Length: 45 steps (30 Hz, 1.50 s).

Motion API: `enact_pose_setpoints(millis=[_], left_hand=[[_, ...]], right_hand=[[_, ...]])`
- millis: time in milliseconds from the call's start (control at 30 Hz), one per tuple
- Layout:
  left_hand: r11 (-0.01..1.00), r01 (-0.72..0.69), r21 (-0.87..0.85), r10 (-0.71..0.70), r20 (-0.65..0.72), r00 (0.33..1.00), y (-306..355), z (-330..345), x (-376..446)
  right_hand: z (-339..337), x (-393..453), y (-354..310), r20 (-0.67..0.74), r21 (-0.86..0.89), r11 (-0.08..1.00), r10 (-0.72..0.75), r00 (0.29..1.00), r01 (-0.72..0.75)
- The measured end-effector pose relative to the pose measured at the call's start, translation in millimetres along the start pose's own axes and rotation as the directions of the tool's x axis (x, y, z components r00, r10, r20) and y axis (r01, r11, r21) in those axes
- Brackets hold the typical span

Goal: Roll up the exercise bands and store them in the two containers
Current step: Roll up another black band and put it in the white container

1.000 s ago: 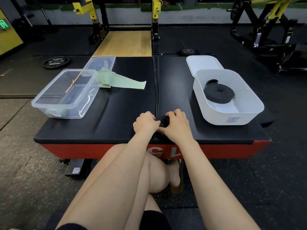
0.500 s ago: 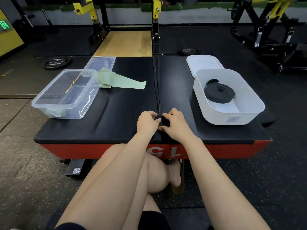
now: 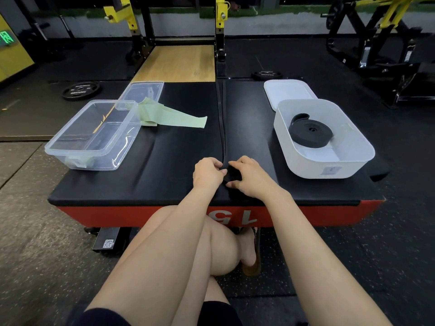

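A white container (image 3: 339,165) is sitting on the right of the black padded worktop (image 3: 164,165), holding one rolled black band (image 3: 310,133) against its far wall; a small label on its near wall is too small to read. Its white lid (image 3: 287,90) is lying just behind it. On the left a clear container (image 3: 77,150) is standing with something pale green showing at its near end, though what it is cannot be told. Its clear lid (image 3: 146,90) is lying behind it, and an unrolled green band (image 3: 174,117) is trailing across the lid onto the worktop.

Near the front edge, the left hand (image 3: 207,174) and right hand (image 3: 249,177) are pinching a partly rolled black band (image 3: 233,175), whose loose length is stretching away down the middle of the worktop.

The red front of the worktop is showing "15" upside down. A weight plate (image 3: 80,90) is lying on the floor, its lettering illegible.
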<state>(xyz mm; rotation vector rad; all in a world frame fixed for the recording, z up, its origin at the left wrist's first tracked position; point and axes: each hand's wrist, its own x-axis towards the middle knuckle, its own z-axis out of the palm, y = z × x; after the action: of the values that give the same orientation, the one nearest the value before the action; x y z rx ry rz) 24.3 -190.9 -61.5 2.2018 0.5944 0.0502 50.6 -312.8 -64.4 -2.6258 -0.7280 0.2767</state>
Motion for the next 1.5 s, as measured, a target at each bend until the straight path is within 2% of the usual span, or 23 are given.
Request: enact_pose_setpoints(millis=[200,367,567,800,967,1100,1233,1333,1500], left_hand=[[1.000,0.008,-0.023,-0.008,0.004,1.000,0,0,1],[0.999,-0.023,-0.034,0.024,0.011,1.000,-3,-1,3],[0.996,-0.028,-0.079,0.033,0.066,0.997,-3,-4,3],[0.995,-0.004,-0.104,0.014,0.093,0.996,-10,-11,10],[1.000,0.006,-0.024,-0.004,0.061,0.998,-10,-11,12],[0.999,0.026,0.030,-0.027,0.059,0.998,-6,-11,13],[0.999,0.026,0.034,-0.028,0.063,0.998,-4,-12,14],[0.999,0.011,0.038,-0.013,0.058,0.998,-4,-11,13],[0.999,-0.037,0.012,0.036,0.065,0.997,-6,-13,13]], right_hand=[[9,-12,1,-0.219,-0.027,0.993,0.108,0.970,-0.117],[19,-9,-6,-0.285,-0.063,0.992,0.087,0.954,-0.109],[14,-5,-1,-0.212,-0.034,0.998,0.043,0.976,-0.051],[0,1,5,-0.021,0.048,0.999,-0.005,1.000,0.006],[-9,7,11,0.083,0.059,0.998,-0.035,0.996,0.031],[-8,4,5,0.085,0.028,1.000,-0.010,0.996,0.008],[0,-7,-2,-0.058,-0.008,0.995,0.100,0.993,-0.101],[13,-8,-12,-0.207,-0.091,0.968,0.211,0.955,-0.234],[28,-6,-19,-0.334,-0.083,0.967,0.199,0.921,-0.240]])
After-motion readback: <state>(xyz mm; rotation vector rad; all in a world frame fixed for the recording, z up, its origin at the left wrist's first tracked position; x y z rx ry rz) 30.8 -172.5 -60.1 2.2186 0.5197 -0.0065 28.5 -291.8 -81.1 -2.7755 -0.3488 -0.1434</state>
